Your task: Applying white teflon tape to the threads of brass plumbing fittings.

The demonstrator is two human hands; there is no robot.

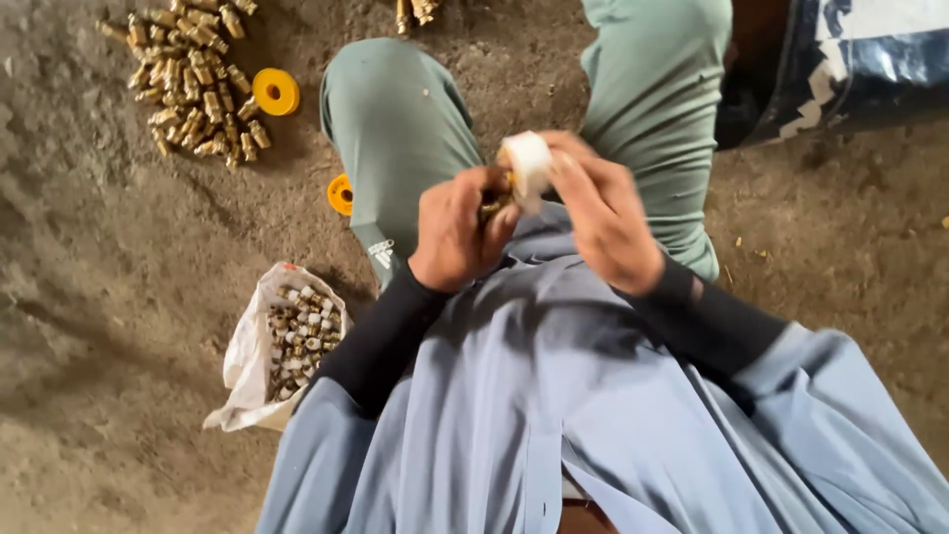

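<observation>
Left hand [457, 229] pinches a brass fitting [493, 206]; right hand [603, 220] grips a white tape roll [527, 164] touching it. Beside the left knee: white bag [247, 348] of fittings.

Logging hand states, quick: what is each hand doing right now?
Left hand: closed on a small brass fitting.
Right hand: closed on a white tape roll.

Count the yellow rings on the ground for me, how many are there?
2. One yellow ring lies flat beside the pile of brass fittings at upper left. The other yellow ring peeks out from behind the person's knee, partly hidden. More may be out of sight.
</observation>
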